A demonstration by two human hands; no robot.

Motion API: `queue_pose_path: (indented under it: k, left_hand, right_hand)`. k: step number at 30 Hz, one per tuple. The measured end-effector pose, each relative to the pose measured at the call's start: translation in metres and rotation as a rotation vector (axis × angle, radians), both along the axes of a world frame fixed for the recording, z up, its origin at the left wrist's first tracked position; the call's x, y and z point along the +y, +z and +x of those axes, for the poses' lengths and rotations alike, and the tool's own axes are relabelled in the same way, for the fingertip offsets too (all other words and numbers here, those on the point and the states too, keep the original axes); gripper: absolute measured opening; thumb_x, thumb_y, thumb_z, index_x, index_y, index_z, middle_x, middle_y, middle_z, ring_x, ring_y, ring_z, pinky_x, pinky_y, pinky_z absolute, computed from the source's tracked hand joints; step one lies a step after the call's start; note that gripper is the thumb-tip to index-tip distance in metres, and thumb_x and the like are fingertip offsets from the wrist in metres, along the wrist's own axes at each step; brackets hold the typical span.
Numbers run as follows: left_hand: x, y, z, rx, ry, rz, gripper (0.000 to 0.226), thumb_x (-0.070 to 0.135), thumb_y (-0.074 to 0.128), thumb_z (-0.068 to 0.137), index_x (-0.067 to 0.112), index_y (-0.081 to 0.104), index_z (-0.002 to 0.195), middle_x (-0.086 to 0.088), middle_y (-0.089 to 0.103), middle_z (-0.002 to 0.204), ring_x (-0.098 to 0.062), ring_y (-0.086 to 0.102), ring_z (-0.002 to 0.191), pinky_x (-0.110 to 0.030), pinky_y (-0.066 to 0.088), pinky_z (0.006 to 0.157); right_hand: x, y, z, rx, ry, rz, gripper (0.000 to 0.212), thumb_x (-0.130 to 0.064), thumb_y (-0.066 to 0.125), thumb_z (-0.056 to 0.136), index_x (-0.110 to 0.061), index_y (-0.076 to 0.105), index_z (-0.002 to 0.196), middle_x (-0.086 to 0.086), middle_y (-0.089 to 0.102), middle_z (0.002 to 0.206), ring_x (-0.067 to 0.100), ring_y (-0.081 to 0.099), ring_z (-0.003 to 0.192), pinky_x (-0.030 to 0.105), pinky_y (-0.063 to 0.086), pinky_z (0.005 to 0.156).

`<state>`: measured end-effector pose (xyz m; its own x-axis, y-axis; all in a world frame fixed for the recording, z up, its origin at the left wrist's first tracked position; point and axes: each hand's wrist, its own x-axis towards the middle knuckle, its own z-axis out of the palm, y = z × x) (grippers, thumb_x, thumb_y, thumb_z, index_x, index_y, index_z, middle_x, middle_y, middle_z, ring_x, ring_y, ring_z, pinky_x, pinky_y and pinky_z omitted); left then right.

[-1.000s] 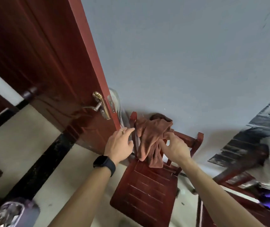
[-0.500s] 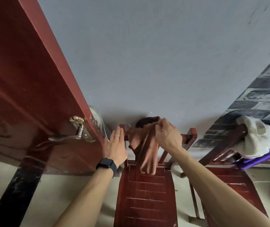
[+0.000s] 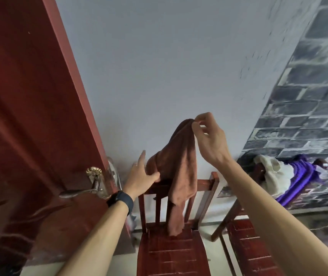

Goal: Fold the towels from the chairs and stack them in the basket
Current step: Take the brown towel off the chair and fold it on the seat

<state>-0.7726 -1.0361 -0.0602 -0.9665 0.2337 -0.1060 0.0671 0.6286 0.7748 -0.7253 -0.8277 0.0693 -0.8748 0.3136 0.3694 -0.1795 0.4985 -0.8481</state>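
A brown towel (image 3: 179, 168) hangs over the back of a red wooden chair (image 3: 205, 184), its lower end reaching the seat. My right hand (image 3: 209, 136) pinches the towel's top edge and holds it well above the chair back. At the chair's left post, my left hand (image 3: 141, 176) has straight fingers and its thumb touches the towel's left fold. A second red chair (image 3: 246, 246) to the right carries a white towel (image 3: 272, 176) and a purple towel (image 3: 298, 180) on its back. No basket is in view.
A dark red door (image 3: 29, 116) with a brass lever handle (image 3: 79, 193) stands close on the left, next to my left arm. A plain grey wall is behind the chairs, and a brick-pattern wall (image 3: 308, 96) is on the right.
My right hand has risen, drawing the brown towel's top up off the chair back. My left hand stays by the chair's left post, now touching the towel. The view has tilted upward.
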Motion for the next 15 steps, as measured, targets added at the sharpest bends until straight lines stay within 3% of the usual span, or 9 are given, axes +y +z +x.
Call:
queue_pose_path:
  k: [2,4,6,10,15]
  left_hand:
    - [0.006,0.019,-0.002,0.116,-0.081,-0.082,0.064,0.039,0.066,0.083,0.035,0.046,0.144,-0.003,0.048,0.147,-0.021,0.035,0.142,-0.038,0.033,0.114]
    - [0.013,0.036,0.000,0.168,-0.161,-0.220,0.019,0.038,0.059,0.088,0.032,0.068,0.103,0.001,0.069,0.117,-0.022,0.055,0.125,-0.037,0.045,0.100]
    - [0.018,0.050,0.007,0.165,-0.142,-0.204,0.019,0.043,0.051,0.094,0.031,0.060,0.081,0.006,0.071,0.089,-0.023,0.067,0.094,-0.037,0.051,0.082]
    - [0.018,0.075,0.022,0.205,0.124,0.034,0.016,0.042,0.048,0.100,0.034,0.062,0.097,0.008,0.066,0.095,-0.021,0.059,0.091,-0.031,0.041,0.076]
    - [0.040,0.099,0.058,0.220,0.233,0.108,0.017,0.041,0.050,0.100,0.029,0.061,0.104,0.009,0.062,0.100,-0.017,0.055,0.095,-0.028,0.040,0.082]
  right_hand:
    - [0.007,0.009,0.015,0.041,0.035,-0.096,0.004,-0.023,0.054,0.099,-0.026,0.055,0.097,-0.017,0.064,0.094,0.000,0.064,0.090,0.013,0.048,0.079]
    - [0.017,0.014,0.030,0.085,0.039,-0.193,0.006,-0.027,0.055,0.098,-0.031,0.056,0.095,-0.008,0.065,0.098,0.014,0.067,0.093,0.036,0.056,0.088]
    - [0.029,0.019,0.046,0.130,0.022,-0.254,0.008,-0.023,0.053,0.101,-0.029,0.055,0.096,0.005,0.063,0.104,0.015,0.067,0.088,0.042,0.058,0.088]
    - [0.056,0.012,0.077,0.142,-0.076,-0.337,0.008,-0.024,0.052,0.103,-0.029,0.054,0.097,0.007,0.063,0.108,0.010,0.067,0.084,0.038,0.061,0.082]
    - [0.080,-0.022,0.116,0.020,-0.162,-0.427,0.005,-0.026,0.049,0.104,-0.021,0.052,0.103,0.005,0.059,0.100,0.006,0.063,0.074,0.031,0.059,0.067]
